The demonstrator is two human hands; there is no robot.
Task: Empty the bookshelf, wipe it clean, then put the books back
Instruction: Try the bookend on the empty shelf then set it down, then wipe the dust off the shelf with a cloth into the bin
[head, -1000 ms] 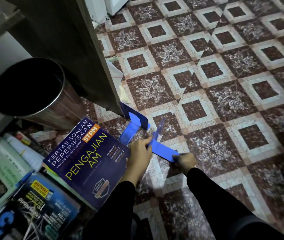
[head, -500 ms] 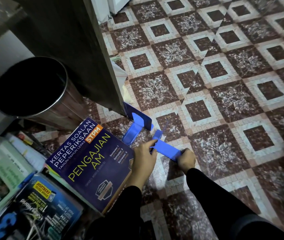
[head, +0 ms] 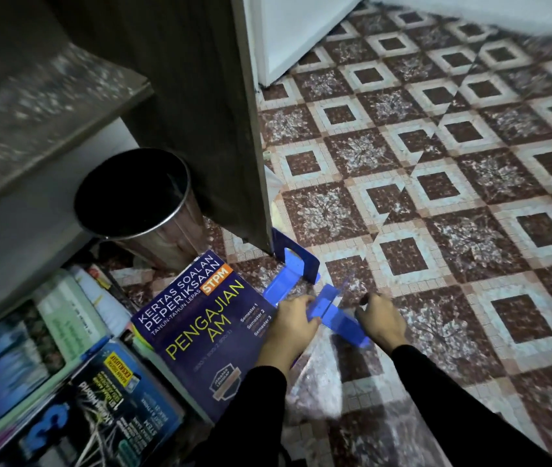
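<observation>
A blue metal bookend (head: 336, 316) lies low over the patterned floor, held between my two hands. My left hand (head: 289, 326) grips its left end and my right hand (head: 382, 320) grips its right end. A second blue bookend (head: 293, 264) stands on the floor just behind, against the dark shelf side panel (head: 200, 112). A dark blue book titled "Pengajian AM" (head: 207, 328) lies flat on a stack left of my left hand. More books and magazines (head: 75, 409) are piled at the lower left.
A steel waste bin (head: 139, 200) stands under the speckled shelf board (head: 32, 106) at the left. A white door or panel (head: 294, 32) is at the back. Brown-and-white tiled floor (head: 453, 197) spreads to the right.
The view has tipped up and pulled back, showing more shelf and floor. Both hands keep hold of the blue bookend in about the same spot on the floor.
</observation>
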